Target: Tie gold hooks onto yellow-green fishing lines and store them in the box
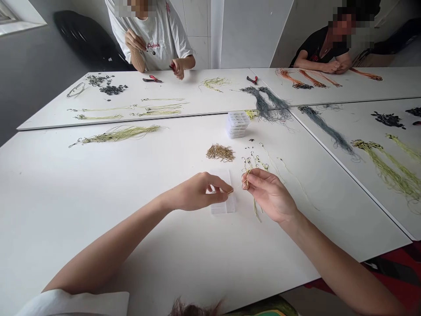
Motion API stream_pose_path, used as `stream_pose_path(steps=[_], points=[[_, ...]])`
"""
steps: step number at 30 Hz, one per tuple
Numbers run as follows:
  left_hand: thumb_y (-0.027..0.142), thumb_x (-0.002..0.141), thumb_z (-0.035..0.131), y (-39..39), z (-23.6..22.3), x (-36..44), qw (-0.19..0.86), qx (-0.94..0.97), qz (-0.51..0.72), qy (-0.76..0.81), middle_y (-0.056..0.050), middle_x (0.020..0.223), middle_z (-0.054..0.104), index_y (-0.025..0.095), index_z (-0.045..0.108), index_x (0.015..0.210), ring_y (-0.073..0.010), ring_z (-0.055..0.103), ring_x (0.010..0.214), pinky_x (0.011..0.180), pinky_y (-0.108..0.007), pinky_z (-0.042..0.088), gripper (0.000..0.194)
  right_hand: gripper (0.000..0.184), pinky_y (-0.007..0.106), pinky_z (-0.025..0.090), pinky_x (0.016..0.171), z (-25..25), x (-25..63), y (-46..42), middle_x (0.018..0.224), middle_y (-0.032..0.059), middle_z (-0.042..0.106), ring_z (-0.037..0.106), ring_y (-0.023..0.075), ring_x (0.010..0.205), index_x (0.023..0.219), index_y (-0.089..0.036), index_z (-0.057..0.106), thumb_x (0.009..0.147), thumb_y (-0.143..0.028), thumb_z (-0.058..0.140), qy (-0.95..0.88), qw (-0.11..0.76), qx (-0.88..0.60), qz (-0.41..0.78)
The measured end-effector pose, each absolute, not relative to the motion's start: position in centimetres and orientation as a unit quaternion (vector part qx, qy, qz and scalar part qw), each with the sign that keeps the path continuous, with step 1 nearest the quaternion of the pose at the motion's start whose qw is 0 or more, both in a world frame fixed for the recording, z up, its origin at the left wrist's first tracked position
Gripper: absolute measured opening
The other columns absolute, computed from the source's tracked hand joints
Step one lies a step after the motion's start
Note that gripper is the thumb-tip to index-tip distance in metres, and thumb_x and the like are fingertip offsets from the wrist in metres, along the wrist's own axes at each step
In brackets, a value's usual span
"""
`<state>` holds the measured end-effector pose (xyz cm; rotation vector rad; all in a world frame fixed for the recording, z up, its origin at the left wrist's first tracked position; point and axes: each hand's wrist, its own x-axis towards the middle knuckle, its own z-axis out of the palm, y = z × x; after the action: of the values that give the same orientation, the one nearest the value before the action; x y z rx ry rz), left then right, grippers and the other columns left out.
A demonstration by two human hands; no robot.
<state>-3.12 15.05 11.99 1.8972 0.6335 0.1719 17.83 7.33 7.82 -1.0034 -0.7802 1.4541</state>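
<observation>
My right hand (268,191) is closed, thumb against fingers, on a looped yellow-green fishing line (255,206) whose strands hang below it. My left hand (200,191) pinches a thin gold-coloured piece at its fingertips, too small to name surely. The two hands are apart, left over a clear plastic box (223,208) that it partly hides. Just beyond my right hand lie several yellow-green lines with dark hooks (258,161). A heap of small gold-coloured metal pieces (220,152), perhaps hooks or swivels, lies past the box.
A stack of clear boxes (237,124) stands farther back. Bundles of yellow-green line (121,134) and grey line (263,103) lie about. Across the joined tables, one person (154,39) holds red-handled pliers; another person (325,57) sits by orange lines (315,79).
</observation>
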Motion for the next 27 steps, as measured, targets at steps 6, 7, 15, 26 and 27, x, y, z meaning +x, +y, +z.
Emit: stream_pose_path(steps=[6,7,15,26,27], points=[[0.036,0.089,0.059,13.2,10.8,-1.0,0.703,0.629,0.177,0.280,-0.007,0.100,0.070,0.017,0.074,0.099,-0.0123,0.056,0.076,0.075,-0.027,0.045,0.026,0.005,0.038,0.043,0.084,8.4,17.1,7.2,0.094,0.0027,0.065,0.054,0.0181,0.083,0.076,-0.027,0.073,0.079,-0.031,0.072,-0.352,0.562,-0.418,0.621],[0.035,0.088,0.060,13.0,10.6,-0.8,0.729,0.597,0.186,0.278,-0.007,0.098,0.070,0.016,0.074,0.096,-0.0112,0.055,0.074,0.075,-0.027,0.045,0.025,0.006,0.038,0.043,0.083,8.4,17.0,7.2,0.095,0.0026,0.065,0.053,0.0182,0.082,0.075,-0.027,0.073,0.078,-0.031,0.072,-0.350,0.560,-0.415,0.626],[0.034,0.085,0.067,12.1,9.4,-0.1,0.829,0.452,0.203,0.261,-0.006,0.085,0.067,0.015,0.074,0.085,-0.0104,0.053,0.072,0.074,-0.026,0.043,0.020,0.009,0.038,0.044,0.070,8.3,17.0,7.2,0.082,0.0017,0.066,0.051,0.0155,0.063,0.076,-0.027,0.072,0.077,-0.036,0.072,-0.345,0.550,-0.407,0.643],[0.031,0.089,0.061,11.5,9.2,0.2,0.787,0.493,0.249,0.276,-0.002,0.074,0.058,0.014,0.069,0.075,-0.0102,0.048,0.074,0.074,-0.026,0.038,0.024,0.008,0.040,0.047,0.074,8.0,16.3,7.1,0.073,0.0010,0.063,0.055,0.0176,0.068,0.074,-0.026,0.073,0.079,-0.032,0.071,-0.334,0.567,-0.379,0.651],[0.031,0.090,0.060,11.5,9.2,0.2,0.781,0.499,0.253,0.278,-0.002,0.074,0.057,0.014,0.068,0.074,-0.0104,0.047,0.074,0.074,-0.026,0.038,0.024,0.008,0.041,0.047,0.075,8.1,16.2,7.1,0.073,0.0010,0.063,0.055,0.0179,0.069,0.074,-0.026,0.074,0.079,-0.033,0.071,-0.337,0.565,-0.380,0.650]])
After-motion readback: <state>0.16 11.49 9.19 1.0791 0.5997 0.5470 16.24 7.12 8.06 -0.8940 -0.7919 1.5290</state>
